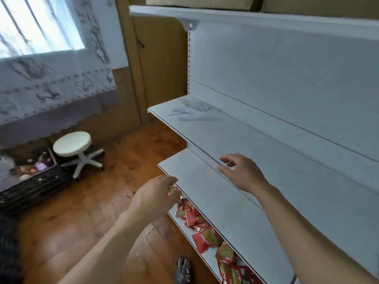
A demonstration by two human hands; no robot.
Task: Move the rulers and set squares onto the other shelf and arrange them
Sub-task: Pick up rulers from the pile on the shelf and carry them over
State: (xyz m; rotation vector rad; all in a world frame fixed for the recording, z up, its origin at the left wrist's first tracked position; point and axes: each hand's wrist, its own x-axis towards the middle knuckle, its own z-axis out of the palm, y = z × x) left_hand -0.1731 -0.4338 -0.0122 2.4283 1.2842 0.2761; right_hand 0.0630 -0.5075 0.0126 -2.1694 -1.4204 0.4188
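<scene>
Here, left hand (152, 196) and right hand (242, 174), fingers loose and empty; print on red packets (207, 238) illegible.

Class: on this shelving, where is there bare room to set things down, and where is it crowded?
Bare: the middle shelf right of the clear rulers; the shelf below it, by the right hand. Crowded: the bottom shelf of red packets and the top shelf under cardboard boxes.
</scene>
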